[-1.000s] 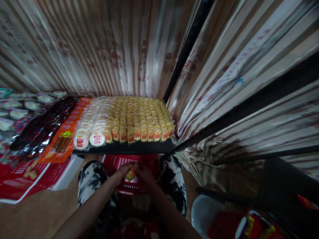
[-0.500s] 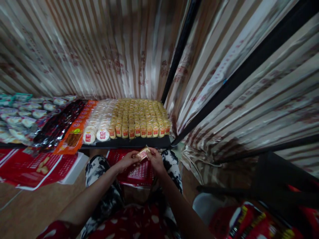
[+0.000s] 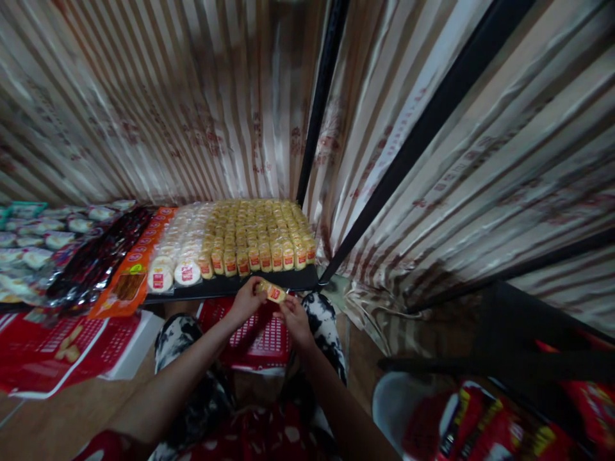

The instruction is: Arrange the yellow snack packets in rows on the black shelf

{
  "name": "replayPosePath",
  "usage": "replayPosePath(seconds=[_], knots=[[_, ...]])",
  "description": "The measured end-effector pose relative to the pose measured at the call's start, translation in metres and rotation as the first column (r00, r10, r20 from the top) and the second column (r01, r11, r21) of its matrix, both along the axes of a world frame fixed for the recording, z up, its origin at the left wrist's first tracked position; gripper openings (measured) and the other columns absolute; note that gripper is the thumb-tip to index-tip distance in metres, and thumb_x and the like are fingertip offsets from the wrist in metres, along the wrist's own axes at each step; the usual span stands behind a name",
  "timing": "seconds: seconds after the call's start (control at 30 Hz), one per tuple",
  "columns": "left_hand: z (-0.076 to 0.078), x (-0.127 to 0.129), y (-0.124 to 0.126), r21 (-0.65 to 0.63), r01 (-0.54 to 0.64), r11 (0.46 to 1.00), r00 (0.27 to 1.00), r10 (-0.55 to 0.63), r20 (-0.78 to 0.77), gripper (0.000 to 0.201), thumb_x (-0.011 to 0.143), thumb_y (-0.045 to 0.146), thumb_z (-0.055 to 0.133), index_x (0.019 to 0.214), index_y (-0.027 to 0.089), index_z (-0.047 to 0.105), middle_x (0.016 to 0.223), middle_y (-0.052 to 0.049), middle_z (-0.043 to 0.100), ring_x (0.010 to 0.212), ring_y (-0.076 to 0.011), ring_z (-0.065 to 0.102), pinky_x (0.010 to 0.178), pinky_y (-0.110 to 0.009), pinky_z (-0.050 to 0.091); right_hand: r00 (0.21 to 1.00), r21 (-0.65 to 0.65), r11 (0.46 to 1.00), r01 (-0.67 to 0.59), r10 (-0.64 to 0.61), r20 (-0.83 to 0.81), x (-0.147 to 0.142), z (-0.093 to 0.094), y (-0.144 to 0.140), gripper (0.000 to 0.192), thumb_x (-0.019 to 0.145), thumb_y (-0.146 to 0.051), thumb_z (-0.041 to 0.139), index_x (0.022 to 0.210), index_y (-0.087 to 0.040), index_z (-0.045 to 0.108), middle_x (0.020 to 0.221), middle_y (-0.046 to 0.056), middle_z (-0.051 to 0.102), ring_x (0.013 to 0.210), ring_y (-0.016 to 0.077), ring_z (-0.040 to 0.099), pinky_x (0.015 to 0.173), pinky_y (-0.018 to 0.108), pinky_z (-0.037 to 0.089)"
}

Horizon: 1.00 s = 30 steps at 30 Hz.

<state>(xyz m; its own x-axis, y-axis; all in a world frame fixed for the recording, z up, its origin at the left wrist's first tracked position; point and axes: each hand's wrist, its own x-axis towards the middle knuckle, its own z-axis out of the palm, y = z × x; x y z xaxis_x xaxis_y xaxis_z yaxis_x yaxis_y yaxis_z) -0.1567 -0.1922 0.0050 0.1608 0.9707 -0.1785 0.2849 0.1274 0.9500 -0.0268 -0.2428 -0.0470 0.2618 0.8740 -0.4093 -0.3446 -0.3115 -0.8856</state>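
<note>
A small wrapped snack (image 3: 273,292), yellowish with a red label, is held between both hands over my lap. My left hand (image 3: 248,298) pinches its left end. At its right end, the fingers of my right hand (image 3: 294,316) are closed on the wrapper. Just beyond, rows of similar yellow wrapped snacks (image 3: 262,230) fill the right part of a black shelf (image 3: 269,282). Round white crackers (image 3: 187,272) in clear wrappers lie left of them. Under my hands is a red basket (image 3: 262,339) with a perforated side.
Left along the shelf lie an orange packet (image 3: 129,282), dark shiny packets (image 3: 96,256) and whitish packets (image 3: 57,240). A red printed bag (image 3: 52,352) hangs below. Black poles (image 3: 384,186) stand before a striped curtain (image 3: 216,96). Red packets (image 3: 480,422) are at lower right.
The snack has turned between my fingers: its right end now points down, and its red label shows more plainly. The whole view has shifted slightly, moving the shelf left and lower.
</note>
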Motion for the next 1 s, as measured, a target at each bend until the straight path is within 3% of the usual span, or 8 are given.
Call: replayPosePath(seconds=[0.1,0.2,0.37,0.53,0.77,1.0], knots=[[0.008,0.010,0.010,0.127,0.091,0.988,0.975,-0.063,-0.211,0.034,0.071,0.011,0.054,0.104,0.017,0.056,0.091,-0.002,0.063,0.079,-0.0137,0.060,0.077,-0.028,0.049,0.976,0.067,0.996,0.052,-0.065,0.207,0.007,-0.001,-0.003,0.046,0.067,-0.036,0.060,0.108,-0.019,0.052,0.097,0.005,0.063,0.060,0.0119,0.062,0.051,0.024,0.049],[0.021,0.024,0.020,0.221,0.165,0.961,0.931,-0.078,-0.356,0.038,0.073,0.011,0.054,0.110,0.017,0.056,0.102,-0.005,0.063,0.092,-0.0163,0.059,0.087,-0.031,0.046,0.876,0.190,0.978,0.086,-0.165,0.453,0.013,0.007,-0.006,0.044,0.073,-0.031,0.053,0.115,-0.016,0.052,0.108,0.010,0.057,0.072,0.0142,0.061,0.070,0.033,0.053],[0.037,0.055,0.039,0.331,0.287,0.899,0.876,-0.106,-0.471,0.040,0.076,0.012,0.053,0.116,0.016,0.054,0.114,-0.008,0.060,0.104,-0.0181,0.056,0.093,-0.032,0.044,0.713,0.359,0.933,-0.043,-0.223,0.664,0.016,0.025,-0.007,0.044,0.080,-0.024,0.041,0.123,-0.015,0.047,0.120,0.015,0.048,0.099,0.0198,0.056,0.085,0.040,0.050],[0.047,0.086,0.057,0.343,0.406,0.847,0.799,-0.148,-0.583,0.037,0.078,0.015,0.051,0.115,0.016,0.049,0.112,-0.008,0.060,0.100,-0.0179,0.058,0.090,-0.031,0.046,0.614,0.403,0.908,-0.112,-0.256,0.747,0.017,0.027,0.003,0.051,0.083,-0.019,0.037,0.133,-0.013,0.038,0.140,0.017,0.032,0.129,0.0242,0.034,0.102,0.046,0.038],[0.055,0.116,0.066,0.321,0.538,0.779,0.696,-0.196,-0.691,0.032,0.081,0.015,0.046,0.113,0.018,0.050,0.111,-0.007,0.059,0.100,-0.0183,0.058,0.088,-0.030,0.047,0.571,0.382,0.920,-0.086,-0.269,0.776,0.024,0.019,0.020,0.061,0.082,-0.016,0.035,0.141,-0.008,0.023,0.147,0.017,0.022,0.136,0.0243,0.024,0.107,0.046,0.031],[0.047,0.130,0.070,0.296,0.580,0.759,0.649,-0.212,-0.730,0.033,0.083,0.015,0.044,0.115,0.018,0.050,0.113,-0.008,0.051,0.093,-0.0175,0.059,0.079,-0.028,0.050,0.565,0.334,0.941,-0.056,-0.246,0.787,0.030,0.011,0.029,0.063,0.080,-0.017,0.035,0.139,0.000,0.023,0.147,0.019,0.023,0.137,0.0238,0.020,0.110,0.044,0.025]])
